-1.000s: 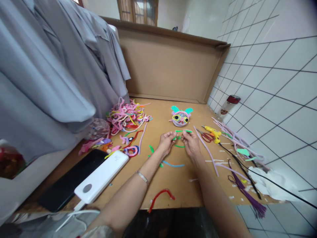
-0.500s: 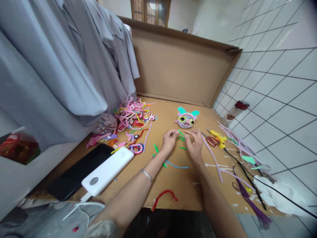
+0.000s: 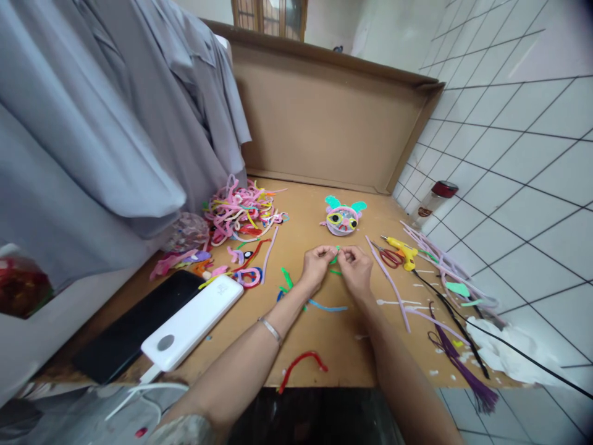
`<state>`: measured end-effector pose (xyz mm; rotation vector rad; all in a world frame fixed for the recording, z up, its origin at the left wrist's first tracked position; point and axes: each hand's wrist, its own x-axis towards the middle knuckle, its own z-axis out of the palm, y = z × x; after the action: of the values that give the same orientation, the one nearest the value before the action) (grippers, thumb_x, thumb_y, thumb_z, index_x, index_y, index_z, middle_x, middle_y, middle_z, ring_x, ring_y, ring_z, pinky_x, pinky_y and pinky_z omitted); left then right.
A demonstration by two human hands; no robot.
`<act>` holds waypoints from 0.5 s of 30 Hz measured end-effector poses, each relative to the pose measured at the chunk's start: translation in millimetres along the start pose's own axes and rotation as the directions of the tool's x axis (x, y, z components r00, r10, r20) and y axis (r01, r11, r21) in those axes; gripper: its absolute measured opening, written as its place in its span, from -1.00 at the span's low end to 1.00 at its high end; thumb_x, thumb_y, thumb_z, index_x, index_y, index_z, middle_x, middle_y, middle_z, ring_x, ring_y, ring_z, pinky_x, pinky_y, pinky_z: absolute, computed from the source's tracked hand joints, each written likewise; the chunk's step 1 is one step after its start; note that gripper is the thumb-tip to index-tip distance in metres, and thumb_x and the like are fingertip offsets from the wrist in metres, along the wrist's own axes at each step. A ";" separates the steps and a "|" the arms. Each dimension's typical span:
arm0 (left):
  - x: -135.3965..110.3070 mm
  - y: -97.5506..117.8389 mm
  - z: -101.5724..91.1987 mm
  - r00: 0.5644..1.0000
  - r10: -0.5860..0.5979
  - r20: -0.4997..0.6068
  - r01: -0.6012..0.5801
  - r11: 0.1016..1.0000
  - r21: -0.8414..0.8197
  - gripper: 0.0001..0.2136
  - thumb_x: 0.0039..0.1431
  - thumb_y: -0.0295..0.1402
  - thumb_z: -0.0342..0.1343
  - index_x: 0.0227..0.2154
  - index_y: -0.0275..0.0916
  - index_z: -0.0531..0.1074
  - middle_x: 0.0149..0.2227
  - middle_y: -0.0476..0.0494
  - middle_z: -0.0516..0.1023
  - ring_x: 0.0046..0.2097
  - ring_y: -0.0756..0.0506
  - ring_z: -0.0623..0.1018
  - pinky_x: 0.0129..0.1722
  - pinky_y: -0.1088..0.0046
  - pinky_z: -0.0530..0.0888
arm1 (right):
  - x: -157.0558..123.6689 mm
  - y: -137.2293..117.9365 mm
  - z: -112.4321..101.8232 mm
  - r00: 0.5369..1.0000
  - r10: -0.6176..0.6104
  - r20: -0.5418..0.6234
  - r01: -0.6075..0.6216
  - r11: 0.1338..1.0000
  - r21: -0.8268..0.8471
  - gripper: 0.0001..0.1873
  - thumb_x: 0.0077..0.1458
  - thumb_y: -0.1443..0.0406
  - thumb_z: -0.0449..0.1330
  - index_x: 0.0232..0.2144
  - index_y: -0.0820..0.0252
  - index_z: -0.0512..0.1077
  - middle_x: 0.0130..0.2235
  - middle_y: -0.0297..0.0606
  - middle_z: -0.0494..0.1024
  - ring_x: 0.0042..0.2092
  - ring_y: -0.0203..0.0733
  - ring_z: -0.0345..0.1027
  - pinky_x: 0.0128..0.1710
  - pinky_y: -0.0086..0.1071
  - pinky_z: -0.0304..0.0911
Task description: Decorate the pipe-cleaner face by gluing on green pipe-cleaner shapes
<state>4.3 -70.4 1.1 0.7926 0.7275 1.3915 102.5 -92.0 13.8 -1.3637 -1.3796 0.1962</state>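
Note:
Between my fingertips at the middle of the table is a short green pipe cleaner (image 3: pixel 334 259), partly covered by the fingers. My left hand (image 3: pixel 319 266) pinches it from the left. From the right, my right hand (image 3: pixel 356 266) closes on it, thumb and forefinger together. Another small green piece (image 3: pixel 335 272) lies on the table just below the fingertips. Beyond the hands sits a round pink craft face (image 3: pixel 343 221) with yellow-ringed eyes and teal ears. Under my left forearm lie green pieces (image 3: pixel 286 278) and a blue pipe cleaner (image 3: pixel 328 307).
A tangled pile of pipe cleaners (image 3: pixel 238 210) stands at the back left, near a white power bank (image 3: pixel 192 321) and a black phone (image 3: pixel 139 324). On the right lie red-handled scissors (image 3: pixel 391 258), a yellow glue gun (image 3: pixel 402 250) and a purple tassel (image 3: pixel 463 364). A red pipe cleaner (image 3: pixel 303 360) lies in front.
My right hand has moved in beside the left, and its fingers have closed around the green pipe cleaner. The whole view has shifted slightly.

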 end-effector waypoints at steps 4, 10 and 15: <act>-4.9 -7.7 6.4 0.997 -0.058 -0.052 0.053 0.995 -0.083 -0.70 -0.32 -0.24 0.41 -0.55 -0.33 0.50 -0.53 -0.03 0.49 -0.47 0.05 0.38 -0.42 0.51 0.28 | -0.2 -1.1 7.2 0.973 0.229 -0.013 -0.220 0.948 0.231 -0.86 -0.16 0.21 0.20 -0.59 0.15 0.39 -0.60 -0.40 0.40 -0.53 -0.30 0.22 -0.50 -0.41 0.17; -4.8 2.8 9.1 0.989 -0.128 -0.076 0.111 0.975 -0.195 -0.72 -0.30 -0.31 0.40 -0.55 -0.32 0.43 -0.56 0.05 0.41 -0.53 0.11 0.32 -0.51 0.57 0.23 | 4.7 -3.1 10.4 0.890 0.450 0.078 -0.416 0.727 0.546 -0.83 -0.29 0.23 0.27 -0.58 0.18 0.38 -0.67 -0.49 0.35 -0.63 -0.40 0.15 -0.63 -0.49 0.09; -0.9 15.5 3.9 0.977 -0.167 -0.133 0.126 0.955 -0.269 -0.73 -0.20 -0.41 0.33 -0.57 -0.28 0.29 -0.65 0.15 0.27 -0.61 0.15 0.26 -0.60 0.63 0.18 | 10.8 0.9 2.2 0.828 0.532 0.177 -0.483 0.517 0.707 -0.80 -0.29 0.27 0.31 -0.59 0.18 0.34 -0.69 -0.53 0.32 -0.66 -0.45 0.16 -0.66 -0.56 0.10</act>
<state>-1.1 -71.3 16.1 0.4200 0.6917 1.3882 104.5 -82.1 18.4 -1.0094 -0.6445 0.9980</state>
